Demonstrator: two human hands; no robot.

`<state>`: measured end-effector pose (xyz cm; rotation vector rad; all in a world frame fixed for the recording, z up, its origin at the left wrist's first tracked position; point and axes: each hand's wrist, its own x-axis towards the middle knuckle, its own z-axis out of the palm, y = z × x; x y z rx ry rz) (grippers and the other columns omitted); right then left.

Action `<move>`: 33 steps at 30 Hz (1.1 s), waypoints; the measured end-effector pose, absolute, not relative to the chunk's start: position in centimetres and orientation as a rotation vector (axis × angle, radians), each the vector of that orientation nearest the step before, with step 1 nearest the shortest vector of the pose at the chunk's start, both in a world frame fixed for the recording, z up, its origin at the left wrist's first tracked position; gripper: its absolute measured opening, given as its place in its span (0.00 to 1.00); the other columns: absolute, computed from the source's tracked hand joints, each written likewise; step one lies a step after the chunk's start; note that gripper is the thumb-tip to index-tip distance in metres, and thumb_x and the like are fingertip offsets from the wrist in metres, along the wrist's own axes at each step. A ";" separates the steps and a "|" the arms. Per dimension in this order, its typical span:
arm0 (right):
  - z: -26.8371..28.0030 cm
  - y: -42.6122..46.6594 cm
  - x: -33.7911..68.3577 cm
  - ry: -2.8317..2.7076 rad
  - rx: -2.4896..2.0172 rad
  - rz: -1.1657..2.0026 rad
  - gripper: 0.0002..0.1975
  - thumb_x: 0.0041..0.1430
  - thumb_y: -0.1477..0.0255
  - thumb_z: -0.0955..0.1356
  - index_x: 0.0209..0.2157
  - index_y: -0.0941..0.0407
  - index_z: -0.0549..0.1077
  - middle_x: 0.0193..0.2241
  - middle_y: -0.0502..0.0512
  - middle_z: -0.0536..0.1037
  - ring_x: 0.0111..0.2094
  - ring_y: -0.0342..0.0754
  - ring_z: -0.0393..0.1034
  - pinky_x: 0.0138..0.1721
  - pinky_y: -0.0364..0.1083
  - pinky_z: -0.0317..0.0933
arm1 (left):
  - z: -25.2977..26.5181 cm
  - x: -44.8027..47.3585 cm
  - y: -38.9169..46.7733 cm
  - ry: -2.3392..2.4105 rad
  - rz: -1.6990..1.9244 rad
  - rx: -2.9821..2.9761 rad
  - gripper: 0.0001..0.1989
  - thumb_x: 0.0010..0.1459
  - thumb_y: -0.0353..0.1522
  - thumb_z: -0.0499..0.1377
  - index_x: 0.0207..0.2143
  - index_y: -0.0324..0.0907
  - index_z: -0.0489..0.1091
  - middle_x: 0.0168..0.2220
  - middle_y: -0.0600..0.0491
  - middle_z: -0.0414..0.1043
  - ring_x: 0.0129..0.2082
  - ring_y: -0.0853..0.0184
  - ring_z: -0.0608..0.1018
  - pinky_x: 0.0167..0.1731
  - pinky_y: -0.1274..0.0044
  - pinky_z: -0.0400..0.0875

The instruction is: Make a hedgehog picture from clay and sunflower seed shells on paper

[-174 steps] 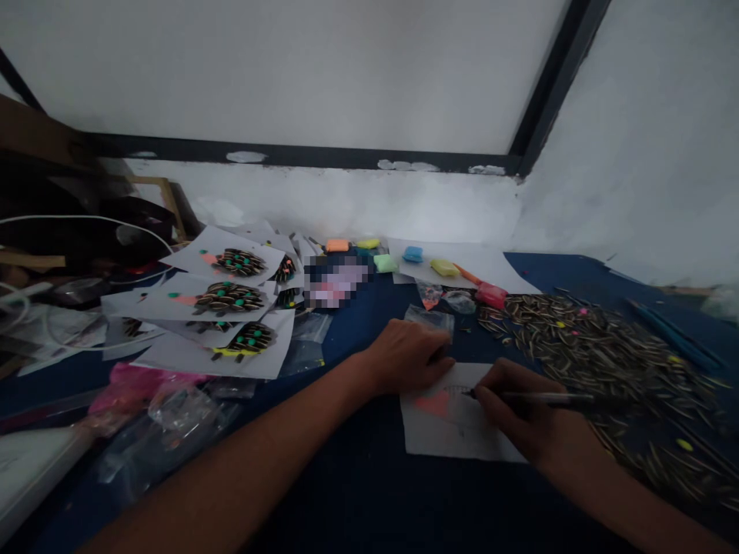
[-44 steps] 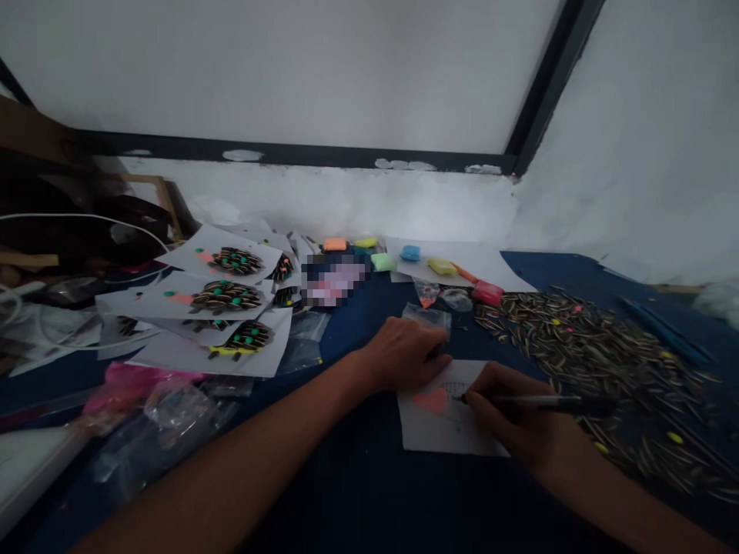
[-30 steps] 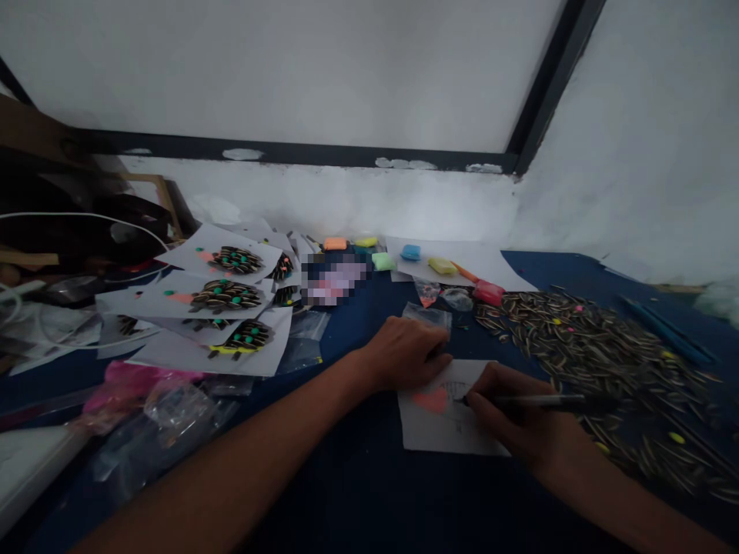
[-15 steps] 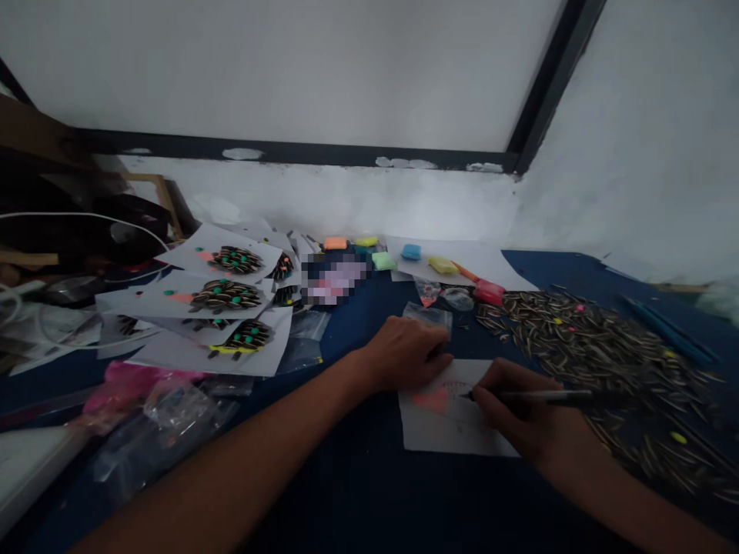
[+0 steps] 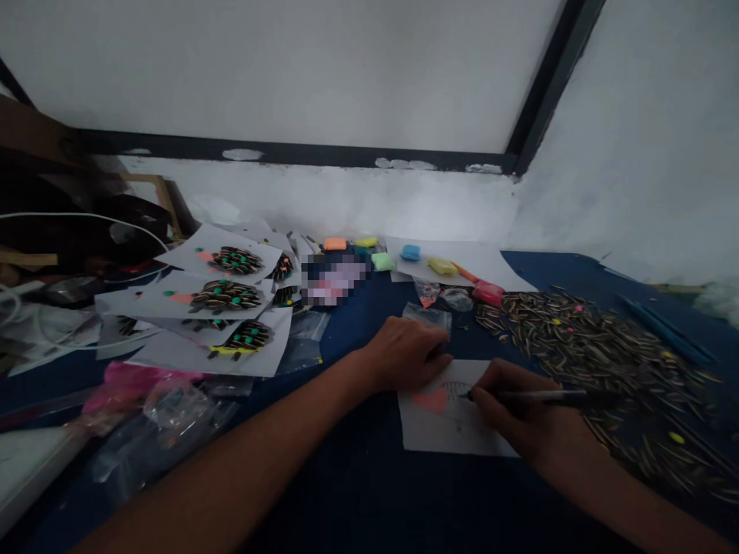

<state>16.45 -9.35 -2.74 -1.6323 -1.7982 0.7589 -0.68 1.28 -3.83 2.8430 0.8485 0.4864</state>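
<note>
A white sheet of paper lies on the dark blue tabletop, with a coral-coloured patch and rows of small dark pen marks on it. My left hand rests over the sheet's upper left edge, thumb and fingers apart and the fingers loosely bent, pressing it down. Pinched in my right hand is a pen, its dark tip touching the paper beside the marks. That hand covers the sheet's right side.
Many striped sunflower seeds are heaped at the right, near a blue pouch-like thing. Packets of coloured clay lie at the back. Sheets with seeds stuck on them are stacked left, above clear plastic bags.
Both hands stay in nearly the same place. The pen tip has barely shifted on the paper, and the marks beside it look sharper.
</note>
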 end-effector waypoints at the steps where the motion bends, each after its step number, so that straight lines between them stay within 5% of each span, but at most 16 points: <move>1: -2.8 -9.4 16.4 -1.797 -1.635 0.759 0.12 0.57 0.65 0.63 0.22 0.53 0.64 0.17 0.46 0.64 0.20 0.42 0.58 0.20 0.42 0.50 | -3.8 -0.7 1.3 0.848 0.486 2.842 0.10 0.59 0.38 0.52 0.30 0.42 0.65 0.30 0.54 0.73 0.30 0.65 0.74 0.27 0.76 0.60; 33: -3.4 -9.7 15.9 -1.780 -1.635 0.760 0.11 0.56 0.65 0.64 0.22 0.54 0.65 0.16 0.45 0.63 0.18 0.42 0.56 0.19 0.42 0.48 | -3.6 -0.6 1.2 0.857 0.447 2.830 0.10 0.60 0.38 0.52 0.31 0.42 0.66 0.32 0.52 0.74 0.32 0.65 0.74 0.30 0.76 0.62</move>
